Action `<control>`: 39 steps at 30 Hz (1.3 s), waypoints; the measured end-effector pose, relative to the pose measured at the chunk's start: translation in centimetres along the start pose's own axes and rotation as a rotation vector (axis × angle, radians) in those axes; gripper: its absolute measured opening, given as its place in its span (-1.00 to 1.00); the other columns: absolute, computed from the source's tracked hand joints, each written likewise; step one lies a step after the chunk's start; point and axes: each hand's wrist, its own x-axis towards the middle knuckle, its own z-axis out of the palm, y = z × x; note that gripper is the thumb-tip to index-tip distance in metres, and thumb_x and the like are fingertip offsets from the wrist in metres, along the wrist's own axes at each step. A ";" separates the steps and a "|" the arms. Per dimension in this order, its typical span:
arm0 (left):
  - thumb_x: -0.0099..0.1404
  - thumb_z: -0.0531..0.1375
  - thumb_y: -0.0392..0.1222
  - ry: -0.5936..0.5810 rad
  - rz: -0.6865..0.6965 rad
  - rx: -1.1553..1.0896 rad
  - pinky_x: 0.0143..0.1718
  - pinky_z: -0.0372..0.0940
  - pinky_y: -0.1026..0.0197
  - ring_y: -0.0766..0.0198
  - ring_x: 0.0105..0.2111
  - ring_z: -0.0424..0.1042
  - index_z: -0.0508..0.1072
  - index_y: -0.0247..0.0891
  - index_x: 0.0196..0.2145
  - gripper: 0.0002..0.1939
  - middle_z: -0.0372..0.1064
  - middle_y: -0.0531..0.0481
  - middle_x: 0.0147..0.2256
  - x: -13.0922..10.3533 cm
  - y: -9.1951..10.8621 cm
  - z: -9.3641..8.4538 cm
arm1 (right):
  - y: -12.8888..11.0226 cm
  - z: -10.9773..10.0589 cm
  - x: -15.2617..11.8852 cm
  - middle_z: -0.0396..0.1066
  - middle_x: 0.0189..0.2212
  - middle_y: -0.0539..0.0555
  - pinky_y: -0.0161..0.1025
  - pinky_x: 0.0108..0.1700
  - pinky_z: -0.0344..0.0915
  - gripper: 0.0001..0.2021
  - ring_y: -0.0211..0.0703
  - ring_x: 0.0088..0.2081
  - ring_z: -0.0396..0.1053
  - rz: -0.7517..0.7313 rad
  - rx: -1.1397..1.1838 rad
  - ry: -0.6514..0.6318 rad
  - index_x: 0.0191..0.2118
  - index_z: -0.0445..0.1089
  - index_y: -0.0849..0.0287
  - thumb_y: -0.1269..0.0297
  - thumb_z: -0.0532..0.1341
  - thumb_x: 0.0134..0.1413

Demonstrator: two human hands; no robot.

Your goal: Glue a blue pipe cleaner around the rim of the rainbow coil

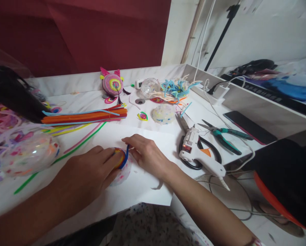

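A clear plastic dome (124,173) with pink specks lies on white paper near the front edge. Coiled fuzzy stems in yellow, red and blue cover its top. My left hand (98,165) is closed over the coil and dome, hiding much of both. With thumb and index finger, my right hand (144,152) pinches the raised end of the blue stem (126,156) at the coil's right side.
A glue gun (191,143) rests over black-handled scissors, with green pliers (226,136) and a phone (250,126) to their right. Stem bundles (83,117), a pink ball figure (113,84) and more domes (163,113) sit behind and left.
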 end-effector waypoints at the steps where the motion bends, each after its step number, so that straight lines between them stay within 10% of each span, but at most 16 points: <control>1: 0.68 0.02 -0.16 0.021 0.049 0.032 -0.32 0.35 0.06 0.05 -0.23 0.57 0.60 -0.09 0.02 -0.67 0.66 -0.05 -0.16 0.0 0.0 0.0 | 0.0 -0.1 -0.1 0.65 0.03 0.25 -0.08 0.05 0.59 -0.54 -0.01 0.01 0.64 -0.002 0.000 0.005 0.29 0.53 0.27 0.64 0.19 0.39; 27: 0.59 0.10 -0.20 0.067 0.049 0.007 -0.35 0.32 0.07 0.01 -0.21 0.58 0.61 -0.11 -0.07 -0.74 0.67 -0.09 -0.15 0.2 0.1 0.1 | -0.6 -0.8 0.0 0.71 -0.05 0.19 -0.15 0.04 0.56 -0.64 -0.08 -0.03 0.66 0.003 0.250 -0.020 0.07 0.65 0.27 0.70 0.27 0.27; 39: 0.53 0.14 -0.14 -0.129 -0.096 -0.099 -0.21 0.46 -0.02 -0.05 -0.14 0.59 0.59 -0.15 0.03 -0.75 0.63 -0.10 -0.13 0.6 0.3 -0.7 | -2.2 -3.4 3.1 0.65 -0.11 0.12 -0.23 -0.08 0.39 -0.66 -0.10 -0.14 0.59 -0.016 -0.026 -0.375 0.02 0.69 0.15 0.67 0.25 0.41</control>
